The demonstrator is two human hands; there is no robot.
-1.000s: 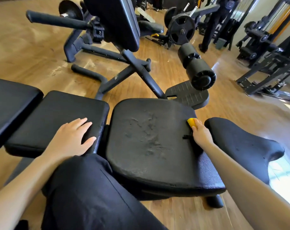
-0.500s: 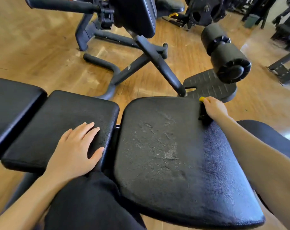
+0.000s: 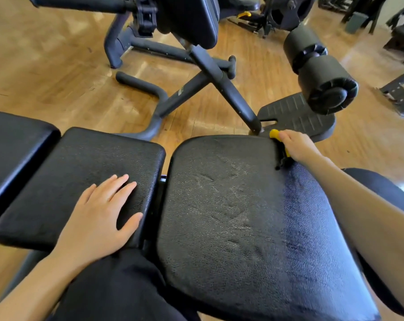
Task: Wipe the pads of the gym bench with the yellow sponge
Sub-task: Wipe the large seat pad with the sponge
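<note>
The gym bench has a wide black seat pad [image 3: 231,216] in front of me, a middle pad [image 3: 85,163] to its left and a third pad [image 3: 13,144] at the far left. My right hand [image 3: 297,147] grips the yellow sponge [image 3: 275,133] and presses it on the seat pad's far right corner; most of the sponge is hidden under the hand. A darker, wet-looking strip runs along the seat pad's right side. My left hand [image 3: 101,214] lies flat on the middle pad, fingers spread, holding nothing.
Just beyond the bench stands another black machine with a slanted frame [image 3: 221,84], foam rollers [image 3: 323,82] and a ribbed footplate [image 3: 296,117] close to my right hand. The floor is wood. More gym equipment lines the far right. My dark-trousered leg [image 3: 117,288] is at the bottom.
My right hand has slid the sponge away from me along the seat pad's right side to its far corner, leaving a dark streak. The left hand stayed on the middle pad.
</note>
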